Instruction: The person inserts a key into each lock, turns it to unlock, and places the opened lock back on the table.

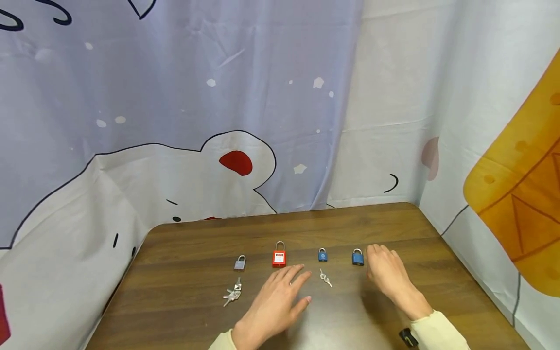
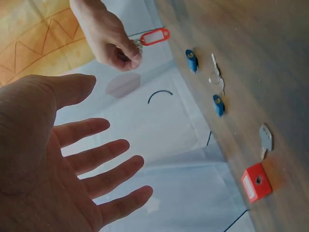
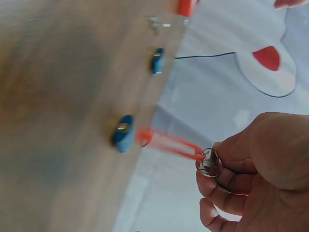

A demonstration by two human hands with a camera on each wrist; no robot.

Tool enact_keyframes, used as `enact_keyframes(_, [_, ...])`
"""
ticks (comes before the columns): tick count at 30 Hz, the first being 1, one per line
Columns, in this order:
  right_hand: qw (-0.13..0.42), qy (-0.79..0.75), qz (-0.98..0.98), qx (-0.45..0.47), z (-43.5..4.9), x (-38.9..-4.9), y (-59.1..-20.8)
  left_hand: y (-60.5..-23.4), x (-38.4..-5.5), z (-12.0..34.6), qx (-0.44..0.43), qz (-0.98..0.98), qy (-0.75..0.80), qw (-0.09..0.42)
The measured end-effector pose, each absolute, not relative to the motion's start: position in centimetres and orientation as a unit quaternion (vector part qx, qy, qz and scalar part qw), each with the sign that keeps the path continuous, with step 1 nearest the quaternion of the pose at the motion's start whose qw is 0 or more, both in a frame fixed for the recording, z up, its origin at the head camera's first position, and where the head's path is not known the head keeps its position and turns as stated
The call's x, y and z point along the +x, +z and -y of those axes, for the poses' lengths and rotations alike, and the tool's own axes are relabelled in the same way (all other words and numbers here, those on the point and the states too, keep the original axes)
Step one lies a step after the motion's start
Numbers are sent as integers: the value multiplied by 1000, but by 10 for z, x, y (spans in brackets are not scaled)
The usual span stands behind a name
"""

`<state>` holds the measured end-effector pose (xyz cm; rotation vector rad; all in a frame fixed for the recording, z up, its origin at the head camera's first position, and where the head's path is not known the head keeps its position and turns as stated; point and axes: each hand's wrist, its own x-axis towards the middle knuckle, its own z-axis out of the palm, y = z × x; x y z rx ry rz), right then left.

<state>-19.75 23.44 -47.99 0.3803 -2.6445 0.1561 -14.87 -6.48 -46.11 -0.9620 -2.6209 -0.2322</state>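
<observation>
My right hand (image 1: 388, 273) is raised over the right side of the table, beside the larger blue padlock (image 1: 358, 258). Its thumb and fingers pinch a metal key ring with keys (image 3: 209, 164), from which a red key tag (image 3: 174, 146) sticks out. The keys are partly hidden by the fingers. My left hand (image 1: 276, 305) hovers with spread fingers and nothing in it, in front of the red padlock (image 1: 279, 258). Beyond it, a smaller blue padlock (image 1: 323, 255) stands in the same row. Two small keys (image 1: 325, 278) on a ring lie before that lock.
A grey padlock (image 1: 239, 264) is at the row's left end, with a bunch of keys (image 1: 233, 293) in front. In the left wrist view, a flat key (image 2: 266, 138) lies near the red padlock. Printed curtains (image 1: 280, 97) hang behind the wooden table (image 1: 175, 311).
</observation>
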Motion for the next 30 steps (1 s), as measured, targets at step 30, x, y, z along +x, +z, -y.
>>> enact_keyframes(30, [392, 125, 872, 264, -176, -179, -359, -422, -158, 76, -323, 874, -213, 294])
